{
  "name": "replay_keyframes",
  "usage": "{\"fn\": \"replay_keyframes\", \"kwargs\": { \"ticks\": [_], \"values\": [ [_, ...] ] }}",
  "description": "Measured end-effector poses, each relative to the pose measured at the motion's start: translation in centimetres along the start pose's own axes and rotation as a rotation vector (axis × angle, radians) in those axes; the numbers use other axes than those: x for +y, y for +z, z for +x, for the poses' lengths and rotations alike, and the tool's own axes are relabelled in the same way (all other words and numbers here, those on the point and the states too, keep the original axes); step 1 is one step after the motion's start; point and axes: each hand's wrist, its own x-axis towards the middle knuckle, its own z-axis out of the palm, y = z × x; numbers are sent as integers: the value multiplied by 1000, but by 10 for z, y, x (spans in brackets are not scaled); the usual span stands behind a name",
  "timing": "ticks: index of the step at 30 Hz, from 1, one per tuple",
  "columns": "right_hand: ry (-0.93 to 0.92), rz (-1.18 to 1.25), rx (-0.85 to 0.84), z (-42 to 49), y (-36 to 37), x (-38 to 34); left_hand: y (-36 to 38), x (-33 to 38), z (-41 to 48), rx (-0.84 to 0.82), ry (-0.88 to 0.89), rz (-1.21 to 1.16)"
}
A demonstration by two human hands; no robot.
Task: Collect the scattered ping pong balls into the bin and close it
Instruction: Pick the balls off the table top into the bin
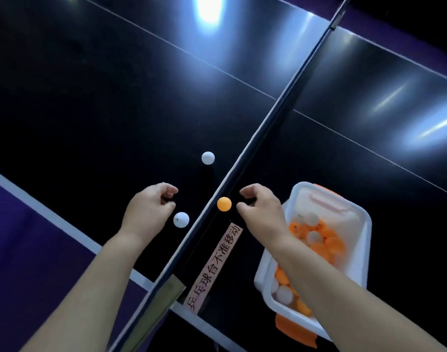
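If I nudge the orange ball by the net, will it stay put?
Probably not: the orange ball is a smooth sphere on a glossy flat table, so it should roll at a touch. A ping pong ball, likely very light; grip gently. The net close beside it would likely stop it that way.

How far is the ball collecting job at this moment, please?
Done: many balls already lie in the bin. In hand: nothing held; the right hand is beside the orange ball, the left hand by the near white ball. Left: those two, the far white ball, and closing the open bin.
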Motion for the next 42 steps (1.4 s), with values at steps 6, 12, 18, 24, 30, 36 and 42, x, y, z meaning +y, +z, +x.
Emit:
{"fn": "replay_keyframes", "kwargs": {
  "ticks": [6,12,18,24,30,36,42],
  "values": [
    [354,-194,-125,45,48,11,23,-41,24,-270,-1,135],
    [378,-44,-177,58,72,22,45,-51,38,-401,8,211],
    [461,26,-116,63,76,30,52,-38,60,-310,-82,152],
    [520,212,69,53,58,23,53,8,117,-9,-91,29],
    [246,194,127,36,35,3,81,35,164,-167,-4,157],
    [5,76,280,11,15,5,94,44,173,-219,4,217],
    [-5,16,579,-21,-23,35,75,123,130,-101,318,-378]
  ]
}}
